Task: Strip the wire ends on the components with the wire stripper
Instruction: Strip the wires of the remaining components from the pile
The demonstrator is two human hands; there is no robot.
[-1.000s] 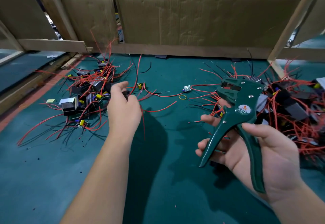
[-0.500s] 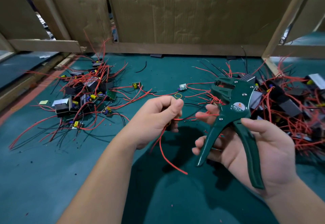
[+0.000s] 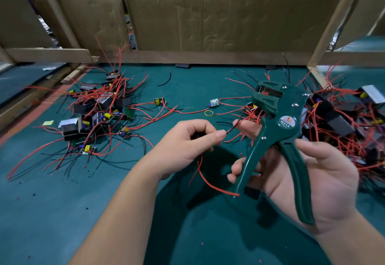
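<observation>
Wire stripper [image 3: 270,137], dark green with a round label on its body, stands upright above the worktop [image 3: 52,202] in the right hand [image 3: 325,181], with its head up and pointing away from the person. The fingers [image 3: 235,167] of that hand curl round the left handle and the thumb lies on the other; the two handles are spread well apart. The left hand [image 3: 187,142], just left of the tool, has its fingers curled in. Its thumb and forefinger pinch a thin black wire [image 3: 232,128] that runs up and right to a fingertip of the right hand, below the tool's head and not in it. Something dark sits inside the left fist; I cannot tell what. A red wire [image 3: 210,183] hangs from under that hand and curves right to end by the foot of the left handle. On the green worktop lie two heaps: a left pile [image 3: 100,110] of small boards, black blocks and yellow capacitors tangled in red and black leads, and a right pile [image 3: 343,123] behind the tool. Between them rest a small board [image 3: 214,102] and a yellow rubber band [image 3: 208,113]. Cardboard sheets [image 3: 208,15] on a wooden frame close the back
</observation>
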